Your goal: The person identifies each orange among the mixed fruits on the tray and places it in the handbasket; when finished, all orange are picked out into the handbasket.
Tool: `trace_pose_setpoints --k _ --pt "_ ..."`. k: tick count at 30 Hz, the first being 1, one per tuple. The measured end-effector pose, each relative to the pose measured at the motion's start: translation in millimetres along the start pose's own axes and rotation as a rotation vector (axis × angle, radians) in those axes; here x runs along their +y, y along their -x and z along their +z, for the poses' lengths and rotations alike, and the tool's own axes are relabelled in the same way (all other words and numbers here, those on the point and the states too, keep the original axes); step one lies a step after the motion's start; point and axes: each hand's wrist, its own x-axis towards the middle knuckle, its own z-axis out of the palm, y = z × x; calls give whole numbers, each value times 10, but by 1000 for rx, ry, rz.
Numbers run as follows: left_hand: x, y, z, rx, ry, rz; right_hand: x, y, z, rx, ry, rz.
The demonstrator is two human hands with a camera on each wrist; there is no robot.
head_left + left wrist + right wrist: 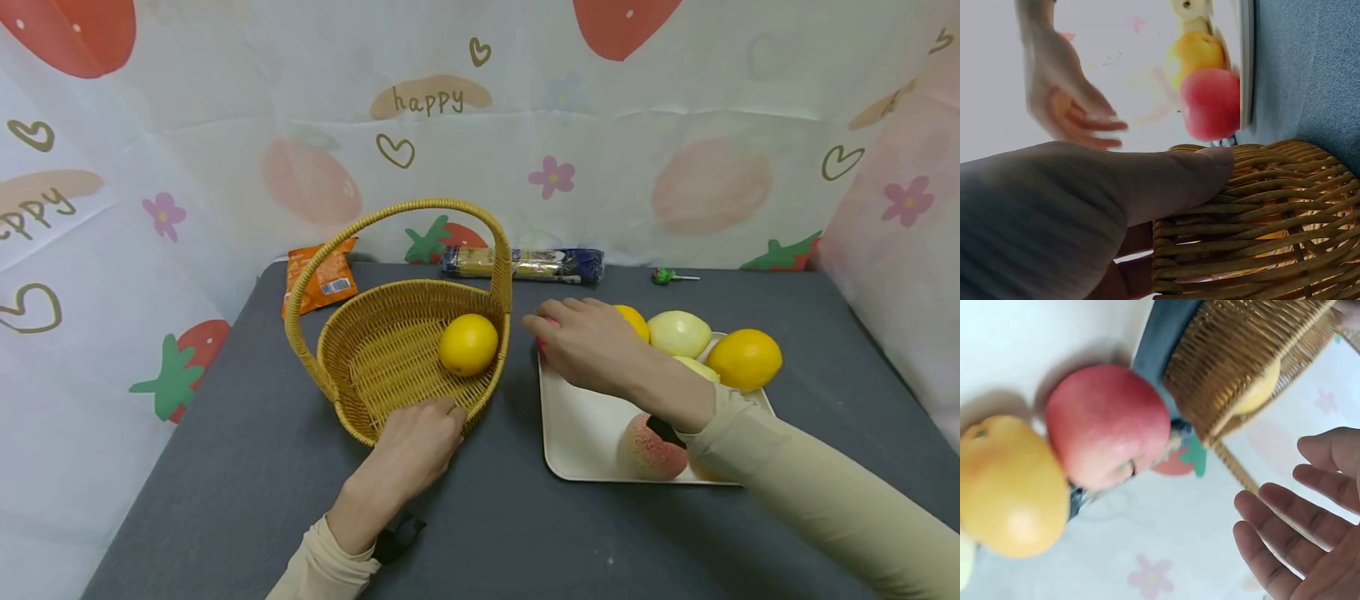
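Note:
My left hand grips the near rim of a wicker basket, thumb outside and fingers inside. In the basket, a yellow fruit lies toward the right wall. My right hand hovers over the back left of a cream tray, holding nothing. Its fingers are spread in the right wrist view. A red apple sits near that hand, apart from its fingers, beside an orange fruit. The head view mostly hides the apple behind the hand.
The tray also holds a pale green fruit, a yellow fruit and a peach. Behind the basket lie an orange packet and a long wrapped package. A lollipop lies at the table's back edge.

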Motion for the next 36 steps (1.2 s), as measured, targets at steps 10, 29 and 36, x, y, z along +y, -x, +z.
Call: trace_pose_setpoints --k 10,29,36 --pt "-9 -5 2 20 -11 17 314 925 -228 54 -82 139" --pt "2 1 16 40 -13 3 488 2136 -140 38 -103 206" --pt "7 14 31 41 -6 -8 527 2297 20 -76 -149 150"
